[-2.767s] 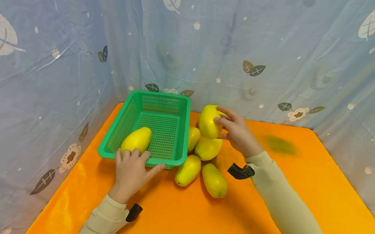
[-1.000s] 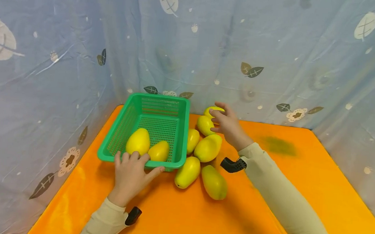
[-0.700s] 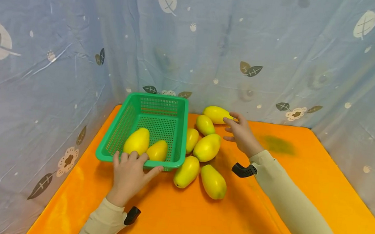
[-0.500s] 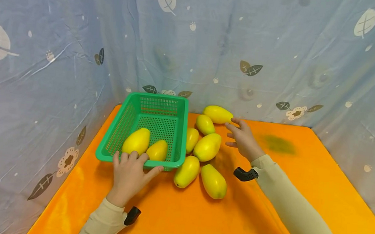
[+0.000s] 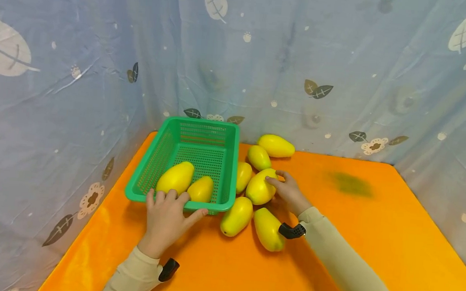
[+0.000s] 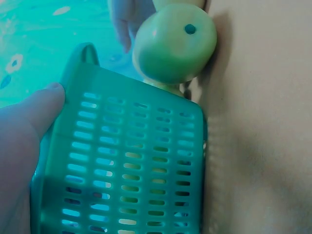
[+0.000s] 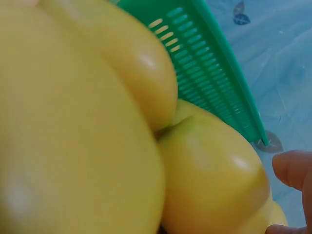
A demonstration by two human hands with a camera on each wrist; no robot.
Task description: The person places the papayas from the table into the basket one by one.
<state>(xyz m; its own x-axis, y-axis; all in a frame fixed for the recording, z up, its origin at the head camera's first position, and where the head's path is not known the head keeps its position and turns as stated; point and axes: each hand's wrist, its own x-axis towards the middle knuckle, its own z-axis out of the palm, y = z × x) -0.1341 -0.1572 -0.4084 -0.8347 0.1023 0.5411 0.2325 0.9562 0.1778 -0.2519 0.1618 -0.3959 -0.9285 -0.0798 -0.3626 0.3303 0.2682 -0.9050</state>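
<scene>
In the head view, my left hand (image 5: 166, 222) rests on the near rim of a green mesh basket (image 5: 132, 188), fingers over the rim and thumb along the outside. Two yellow fruits lie inside: a larger papaya-like one (image 5: 176, 177) and a smaller one (image 5: 201, 189). My right hand (image 5: 292, 194) is at the right side of a yellow papaya (image 5: 260, 188) on the table, its fingertips over that edge. The right wrist view shows fingertips (image 7: 290, 168) at the right border, close beside a yellow fruit (image 7: 214, 170); their contact is unclear.
More yellow fruits lie right of the basket: one at the back (image 5: 276, 146), a small one (image 5: 258, 157), one against the basket (image 5: 243, 177), two in front (image 5: 237, 216) (image 5: 267, 227). The orange tabletop (image 5: 353, 226) meets patterned curtains (image 5: 344, 58).
A second, smaller fruit has come into the basket since the oldest frame. My right hand released the long fruit at the back, then moved nearer to the middle papaya. My left hand stays on the rim.
</scene>
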